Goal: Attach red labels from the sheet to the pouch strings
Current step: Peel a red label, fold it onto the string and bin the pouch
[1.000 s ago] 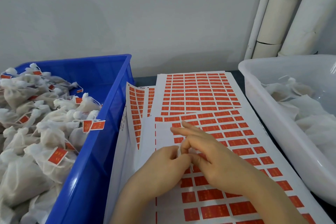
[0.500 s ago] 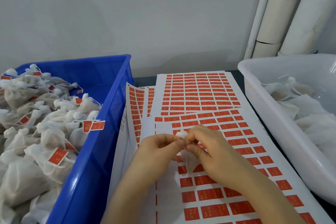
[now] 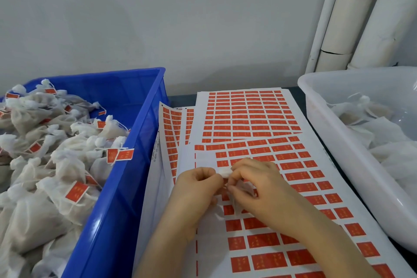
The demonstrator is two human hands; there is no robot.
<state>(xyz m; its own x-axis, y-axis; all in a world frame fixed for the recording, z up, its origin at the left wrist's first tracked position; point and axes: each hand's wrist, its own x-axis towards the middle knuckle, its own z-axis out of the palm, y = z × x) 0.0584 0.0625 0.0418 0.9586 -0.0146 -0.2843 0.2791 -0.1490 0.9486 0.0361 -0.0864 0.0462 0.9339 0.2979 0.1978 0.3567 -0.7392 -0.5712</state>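
I read the layout as a left-to-right flow. The white tub [image 3: 316,106] on my right holds unlabelled pouches; the blue crate [image 3: 126,187] on my left holds pouches whose strings already carry red tags, so I judge it to be the output bin. The label sheets [image 3: 248,115] lie fanned on the surface between the two, directly under my working zone, which keeps the reach from sheet to string short. The top sheet [image 3: 293,244] shows blank rows along its left edge and upper part, where labels are gone.

Both hands meet over the top sheet, fingertips nearly touching. My left hand [image 3: 196,189] is curled almost closed, thumb and forefinger pinched on the gathered white neck of a pouch [image 3: 225,172]. My right hand [image 3: 255,187] is likewise curled, its fingertips pressed in against the same gathered neck from the other side; more white fabric of the pouch shows beneath this hand. I cannot tell whether the right fingers also hold the string or a peeled label: both are hidden or too small to resolve.

I judge the current step to be preparing the string for a label.
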